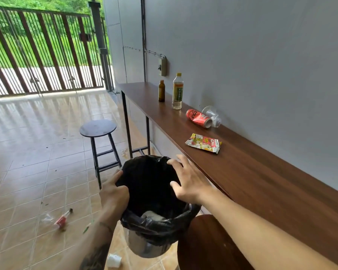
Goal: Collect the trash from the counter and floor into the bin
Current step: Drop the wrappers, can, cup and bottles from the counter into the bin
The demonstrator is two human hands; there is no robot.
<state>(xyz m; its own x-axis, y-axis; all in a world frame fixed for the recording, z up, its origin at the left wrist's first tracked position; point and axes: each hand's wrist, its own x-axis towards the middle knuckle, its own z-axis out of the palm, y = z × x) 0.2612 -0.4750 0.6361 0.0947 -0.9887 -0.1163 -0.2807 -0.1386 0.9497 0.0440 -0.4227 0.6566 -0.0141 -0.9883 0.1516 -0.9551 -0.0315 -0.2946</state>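
Note:
A metal bin (144, 248) lined with a black bag (156, 227) hangs in front of me, and something pale lies at its bottom. My left hand (113, 193) grips the bag's left rim. My right hand (187, 178) hovers over the right rim with fingers spread, holding nothing. On the wooden counter (261, 184) lie a yellow snack wrapper (203, 143), a tipped red can (198, 118), a clear plastic cup (213, 115) on its side, a tall plastic bottle (177, 91) and a small brown bottle (161, 91). On the tiled floor lie a clear bottle with a red label (57, 221) and a white crumpled piece (113, 261).
A round black stool (98, 128) stands on the floor left of the counter's legs. Another round wooden seat (207, 244) is close below my right arm. A grey wall backs the counter. A barred gate (43, 51) closes the far side.

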